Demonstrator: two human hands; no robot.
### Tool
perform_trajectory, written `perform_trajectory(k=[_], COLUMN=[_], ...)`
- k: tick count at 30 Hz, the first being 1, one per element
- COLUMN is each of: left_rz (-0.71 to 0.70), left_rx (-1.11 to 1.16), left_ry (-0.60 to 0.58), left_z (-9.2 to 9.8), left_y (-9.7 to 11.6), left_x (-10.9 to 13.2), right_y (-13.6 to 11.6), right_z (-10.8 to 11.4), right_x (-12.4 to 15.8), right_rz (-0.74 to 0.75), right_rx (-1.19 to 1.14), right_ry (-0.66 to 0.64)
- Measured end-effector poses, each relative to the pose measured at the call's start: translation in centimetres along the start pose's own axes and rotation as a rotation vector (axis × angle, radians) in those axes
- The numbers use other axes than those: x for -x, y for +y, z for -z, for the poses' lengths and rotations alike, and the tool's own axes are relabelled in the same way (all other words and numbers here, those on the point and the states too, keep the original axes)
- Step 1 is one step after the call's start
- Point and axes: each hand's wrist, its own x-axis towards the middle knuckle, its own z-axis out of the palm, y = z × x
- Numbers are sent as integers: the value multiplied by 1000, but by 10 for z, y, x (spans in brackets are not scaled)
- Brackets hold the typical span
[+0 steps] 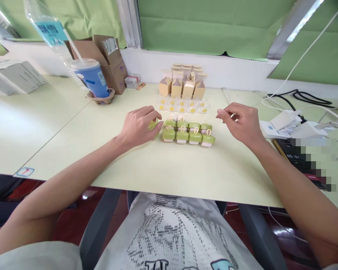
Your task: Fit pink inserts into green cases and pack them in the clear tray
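Two rows of small green-lidded containers (pixel 181 135) with pale bases and cream loops on top stand mid-table. At their left end my left hand (pixel 141 125) is curled, its thumb and fingers around another green container (pixel 153 125) that is mostly hidden by the hand. My right hand (pixel 240 122) hovers right of the rows, apart from them, with thumb and fingers drawn together and nothing visible in the pinch. Just behind the containers lies a clear plastic tray (pixel 183 105) with round yellow marks. Behind that, several small open cardboard boxes (pixel 177 88) stand grouped together.
At the left are a blue cup (pixel 92 80) in a cardboard holder, a plastic bottle (pixel 49 32), a brown carton (pixel 114 69) and white boxes (pixel 15 77). A power strip (pixel 273 129) with cables and a partly pixelated timer display (pixel 294 156) lie to the right.
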Motion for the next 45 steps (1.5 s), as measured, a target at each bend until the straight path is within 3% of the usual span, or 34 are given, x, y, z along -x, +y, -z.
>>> perform_trajectory(k=[4,8,13,21,28,33,38,42,45], left_rz=[176,238,233,210,161,142,139,139,142], left_rx=[-160,-196,-196,-184,-27,-23,-67,-67,-25], left_ry=[-222,-369,-367,-389,-316,-337,-407,-470,-379], left_z=[5,8,9,11,6,4,8,9,13], left_y=[11,20,20,18,8,6,12,9,-4], left_x=[-2,-4,-2,-3,2,3,3,2,-1], right_y=[-19,-42,-61,-62,-62,-66,-73,-83,-81], right_z=[-13,-47,-76,-80,-78,-70,-49,-26,-11], right_x=[-30,-70,-90,-95,-94,-91,-94,-88,-66], right_rz=[134,196,-15,-125,-173,-191,35,184,239], right_rx=[7,153,235,201,82,-36,-47,-264,-522], right_ry=[-184,-357,-524,-608,-554,-472,-245,-18,44])
